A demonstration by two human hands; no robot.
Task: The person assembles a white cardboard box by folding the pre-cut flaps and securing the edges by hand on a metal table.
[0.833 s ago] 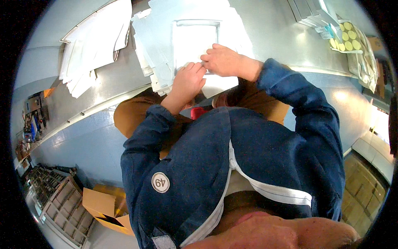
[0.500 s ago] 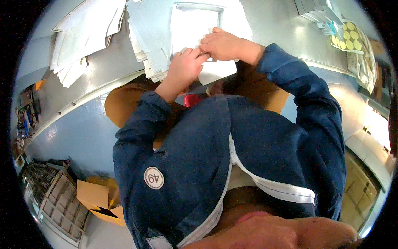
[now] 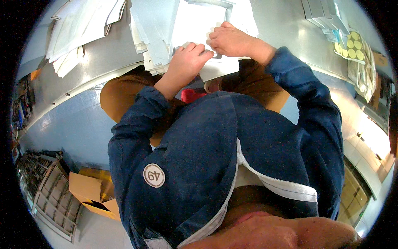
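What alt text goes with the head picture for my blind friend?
The left hand and right hand are at the near end of a grey frame among white sheets on a metal table. Below is a dark blue jacket.

One head-worn fisheye view, facing steeply down, close over the jacket (image 3: 199, 128); surface (image 3: 282, 37) beyond the jacket, cardboard box (image 3: 85, 186) left of it, edges bending.

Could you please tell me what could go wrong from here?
The uneven stack of thin white sheets beneath the grey-rimmed, white rectangular tray might slide if the left hand or right hand presses hard. The flat white piece jutting out at the near side could catch and bend.
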